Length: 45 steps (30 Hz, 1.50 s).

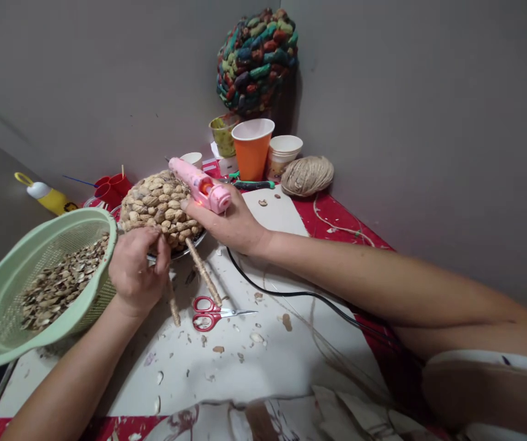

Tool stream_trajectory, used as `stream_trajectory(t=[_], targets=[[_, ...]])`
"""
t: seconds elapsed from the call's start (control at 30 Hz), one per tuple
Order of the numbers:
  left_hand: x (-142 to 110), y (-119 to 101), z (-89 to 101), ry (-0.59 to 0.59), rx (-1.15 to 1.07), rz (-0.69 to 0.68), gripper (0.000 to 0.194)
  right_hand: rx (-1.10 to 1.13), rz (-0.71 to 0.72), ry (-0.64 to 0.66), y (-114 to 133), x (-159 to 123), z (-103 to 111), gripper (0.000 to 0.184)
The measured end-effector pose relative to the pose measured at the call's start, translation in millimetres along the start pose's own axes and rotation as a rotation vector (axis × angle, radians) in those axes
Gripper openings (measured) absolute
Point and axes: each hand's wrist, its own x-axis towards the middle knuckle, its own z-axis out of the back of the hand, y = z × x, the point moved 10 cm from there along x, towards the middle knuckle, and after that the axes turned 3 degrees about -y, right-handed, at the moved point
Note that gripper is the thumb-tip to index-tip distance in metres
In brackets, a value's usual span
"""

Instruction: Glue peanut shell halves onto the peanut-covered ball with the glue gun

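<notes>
My right hand [231, 223] grips a pink hot glue gun [199, 184], its nozzle aimed up-left over a dome covered in peanut shells [157, 205]. A black cord [291, 291] runs back from the gun across the table. My left hand [137, 269] is closed in a pinch at the dome's lower left edge; what its fingertips hold is hidden. Two twine-wrapped sticks [203, 272] stick out from under the dome toward me. Red-handled scissors [212, 313] lie just below the sticks.
A green colander of shell pieces [38, 288] sits at the left table edge. Behind the dome stand an orange cup [252, 150], paper cups [284, 150], red cups [111, 187], a twine ball [307, 174] and a multicoloured woven ball [257, 61]. Shell scraps litter the white board [245, 361].
</notes>
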Motion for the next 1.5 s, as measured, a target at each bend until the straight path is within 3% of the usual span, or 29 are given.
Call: stream_trajectory(t=[0.1, 0.4, 0.67, 0.97, 1.33, 1.5], targets=[[3, -7, -2.0, 0.023, -0.026, -0.088, 0.055, -0.010, 0.008, 0.000, 0, 0, 0, 0.030], [9, -8, -9.6, 0.157, -0.021, -0.157, 0.050, -0.018, -0.028, 0.027, 0, -2, -2, 0.025], [15, -10, -11.2, 0.219, 0.028, -0.126, 0.047, -0.043, -0.036, 0.033, 1, -1, -2, 0.025], [15, 6, -7.0, 0.170, 0.027, 0.028, 0.057, -0.142, 0.031, 0.078, 3, -5, -5, 0.021], [11, 31, -7.9, 0.137, -0.090, 0.347, 0.075, -0.468, 0.420, 0.244, 19, -20, -28, 0.021], [2, 39, -13.2, 0.119, -0.204, 0.446, 0.086, -0.570, 0.453, 0.238, 14, -24, -32, 0.023]])
